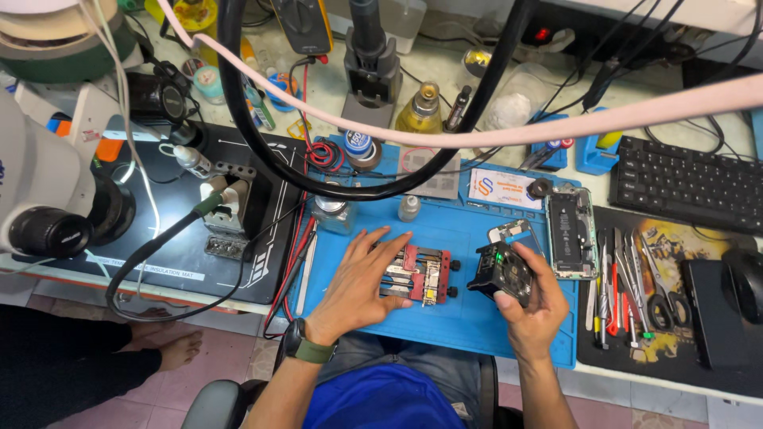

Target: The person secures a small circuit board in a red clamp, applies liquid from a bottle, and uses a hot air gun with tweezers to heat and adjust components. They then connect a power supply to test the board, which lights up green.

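My left hand [362, 282] lies flat on the red clamp [419, 275]; my right hand [534, 306], just beside, grips a small black device [501, 272].

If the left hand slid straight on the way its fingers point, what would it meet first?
The left hand points up-right, fingertips already on the red board holder. Past it lies bare blue mat, then probably the small glass bottle, though depth is unclear.

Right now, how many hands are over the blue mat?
2. The left hand lies on the red holder at mid-mat; the right hand holds a small black device beside it.
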Motion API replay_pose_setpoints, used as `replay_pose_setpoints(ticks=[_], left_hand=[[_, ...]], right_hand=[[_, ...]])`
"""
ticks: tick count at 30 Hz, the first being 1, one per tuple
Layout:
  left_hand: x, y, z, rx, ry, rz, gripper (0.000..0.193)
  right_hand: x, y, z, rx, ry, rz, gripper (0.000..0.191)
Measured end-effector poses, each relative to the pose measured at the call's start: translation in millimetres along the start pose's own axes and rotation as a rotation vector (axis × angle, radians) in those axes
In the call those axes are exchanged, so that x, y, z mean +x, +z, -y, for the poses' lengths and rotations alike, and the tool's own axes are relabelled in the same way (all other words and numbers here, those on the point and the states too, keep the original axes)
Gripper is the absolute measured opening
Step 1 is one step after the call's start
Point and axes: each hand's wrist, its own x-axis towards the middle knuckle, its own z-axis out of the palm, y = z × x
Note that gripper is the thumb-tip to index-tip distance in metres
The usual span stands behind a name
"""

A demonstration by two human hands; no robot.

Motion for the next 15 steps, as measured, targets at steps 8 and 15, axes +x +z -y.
replay_pose_setpoints(ticks=[8,15], left_hand=[[-1.5,-7.1,-0.6,-0.043,-0.026,0.008,0.102],[-5.7,-15.0,-1.8,-0.091,0.006,0.029,0.105]], right_hand=[[11.0,7.6,-0.8,0.110,0.046,0.031,0.079],[6.8,11.9,-1.7,0.193,0.097,0.030,0.083]])
